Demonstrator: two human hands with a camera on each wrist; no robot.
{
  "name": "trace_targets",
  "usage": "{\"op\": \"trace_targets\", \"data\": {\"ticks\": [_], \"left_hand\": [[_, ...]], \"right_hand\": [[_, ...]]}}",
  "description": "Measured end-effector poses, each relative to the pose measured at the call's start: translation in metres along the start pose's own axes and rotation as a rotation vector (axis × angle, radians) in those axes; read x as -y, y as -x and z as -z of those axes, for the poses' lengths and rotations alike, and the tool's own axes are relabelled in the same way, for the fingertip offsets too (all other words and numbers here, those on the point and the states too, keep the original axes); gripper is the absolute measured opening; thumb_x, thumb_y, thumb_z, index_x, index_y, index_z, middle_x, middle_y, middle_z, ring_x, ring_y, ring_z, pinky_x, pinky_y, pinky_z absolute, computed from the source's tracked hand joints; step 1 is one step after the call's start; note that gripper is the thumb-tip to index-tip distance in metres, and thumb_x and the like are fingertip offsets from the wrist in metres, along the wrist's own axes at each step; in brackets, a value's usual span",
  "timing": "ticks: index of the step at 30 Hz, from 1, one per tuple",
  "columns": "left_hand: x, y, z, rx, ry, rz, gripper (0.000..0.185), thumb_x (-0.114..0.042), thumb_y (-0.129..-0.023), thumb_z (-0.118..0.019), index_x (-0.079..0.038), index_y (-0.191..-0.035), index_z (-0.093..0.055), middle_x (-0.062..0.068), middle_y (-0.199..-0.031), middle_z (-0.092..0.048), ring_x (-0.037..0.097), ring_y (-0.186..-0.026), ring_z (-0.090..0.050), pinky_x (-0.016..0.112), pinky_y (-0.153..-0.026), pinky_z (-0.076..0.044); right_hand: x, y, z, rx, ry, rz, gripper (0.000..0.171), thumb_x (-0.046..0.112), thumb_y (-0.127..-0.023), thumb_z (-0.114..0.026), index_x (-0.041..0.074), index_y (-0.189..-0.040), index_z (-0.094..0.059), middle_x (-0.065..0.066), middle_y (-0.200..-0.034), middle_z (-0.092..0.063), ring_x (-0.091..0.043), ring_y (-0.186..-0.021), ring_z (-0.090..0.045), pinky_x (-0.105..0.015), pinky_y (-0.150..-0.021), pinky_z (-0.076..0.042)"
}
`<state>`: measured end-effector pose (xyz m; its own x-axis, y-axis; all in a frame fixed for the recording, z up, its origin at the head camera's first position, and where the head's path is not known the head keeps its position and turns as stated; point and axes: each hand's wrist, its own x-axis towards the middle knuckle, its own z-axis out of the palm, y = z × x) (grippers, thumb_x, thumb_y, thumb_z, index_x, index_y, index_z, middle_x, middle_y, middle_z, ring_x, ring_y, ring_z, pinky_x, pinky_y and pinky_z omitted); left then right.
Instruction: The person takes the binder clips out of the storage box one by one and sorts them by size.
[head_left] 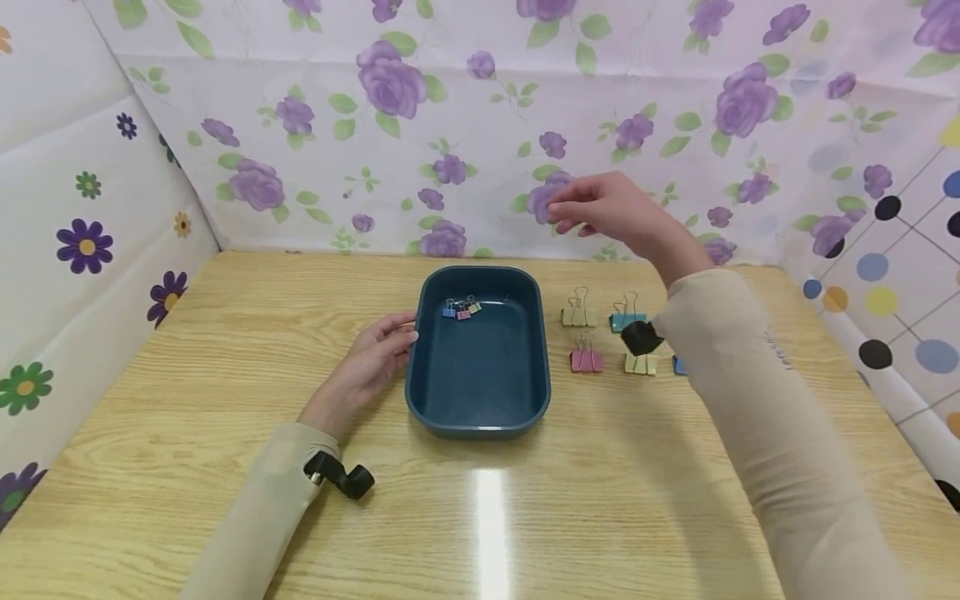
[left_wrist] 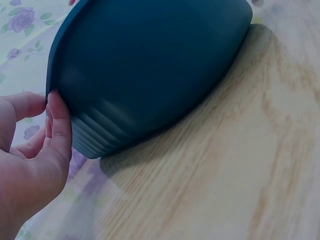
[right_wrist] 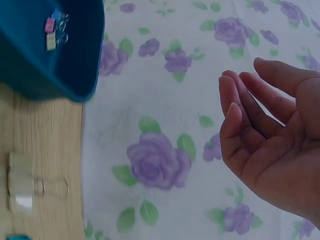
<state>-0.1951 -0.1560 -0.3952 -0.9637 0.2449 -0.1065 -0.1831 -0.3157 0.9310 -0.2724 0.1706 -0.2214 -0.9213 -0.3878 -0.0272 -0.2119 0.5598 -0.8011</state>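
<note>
A dark teal rectangular container (head_left: 482, 429) stands on the table. Inside it, near the far left, lie three small binder clips: a blue clip (head_left: 448, 312), a pink clip (head_left: 463, 315) and a yellow clip (head_left: 475, 307). At the container's left side, my left hand (head_left: 367, 362) pinches the rim between thumb and finger, as the left wrist view shows. My right hand (head_left: 611, 208) is raised above the table's back edge, its fingers loosely bent, holding nothing. Larger binder clips stand right of the container, among them a yellow clip (head_left: 578, 317) and a pink clip (head_left: 587, 360).
A teal clip (head_left: 627, 321), another yellow clip (head_left: 641, 364) and a blue clip (head_left: 679, 365) stand farther right, partly behind the right sleeve and its black wrist camera (head_left: 642, 337). Flower-patterned cloth (head_left: 465, 108) hangs behind the wooden table (head_left: 225, 333).
</note>
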Motion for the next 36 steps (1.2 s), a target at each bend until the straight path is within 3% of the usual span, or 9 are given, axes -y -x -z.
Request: {"op": "trace_targets", "data": {"ticks": [9,18,28,36], "left_hand": [[0.001,-0.001,0.0,-0.004,0.012,0.005,0.04,0.005,-0.099,-0.044,0.009,-0.138,-0.035,0.003,-0.1,-0.063,0.009,-0.085,-0.061,0.022,-0.075,-0.051],[0.0,0.001,-0.001,-0.006,-0.002,0.004,0.038,0.002,-0.099,-0.047,0.006,-0.136,-0.039,0.002,-0.099,-0.062,0.01,-0.085,-0.06,0.022,-0.075,-0.051],[-0.001,0.002,0.001,-0.011,-0.02,0.001,0.042,0.003,-0.099,-0.046,0.01,-0.139,-0.034,0.003,-0.097,-0.064,0.011,-0.087,-0.061,0.023,-0.077,-0.051],[-0.001,0.002,0.0,-0.002,-0.017,-0.005,0.038,0.003,-0.099,-0.046,0.007,-0.136,-0.038,0.001,-0.095,-0.065,0.01,-0.085,-0.062,0.023,-0.076,-0.051]], "right_hand": [[0.008,-0.024,-0.045,0.052,-0.141,0.039,0.032,0.022,-0.099,-0.058,0.003,-0.124,-0.062,-0.013,-0.115,-0.064,-0.023,-0.101,-0.062,-0.04,-0.09,-0.048],[-0.004,-0.04,-0.085,0.068,-0.264,-0.033,0.029,0.019,-0.099,-0.057,0.003,-0.122,-0.063,-0.017,-0.115,-0.064,-0.026,-0.104,-0.062,-0.043,-0.095,-0.046],[-0.023,-0.057,-0.128,0.055,-0.289,-0.152,0.029,0.017,-0.098,-0.058,0.0,-0.121,-0.063,-0.019,-0.115,-0.065,-0.023,-0.101,-0.064,-0.034,-0.088,-0.049],[-0.034,-0.062,-0.144,-0.027,-0.249,-0.165,0.027,0.014,-0.097,-0.06,-0.001,-0.118,-0.066,-0.015,-0.116,-0.064,-0.026,-0.106,-0.062,-0.037,-0.091,-0.048]]}}
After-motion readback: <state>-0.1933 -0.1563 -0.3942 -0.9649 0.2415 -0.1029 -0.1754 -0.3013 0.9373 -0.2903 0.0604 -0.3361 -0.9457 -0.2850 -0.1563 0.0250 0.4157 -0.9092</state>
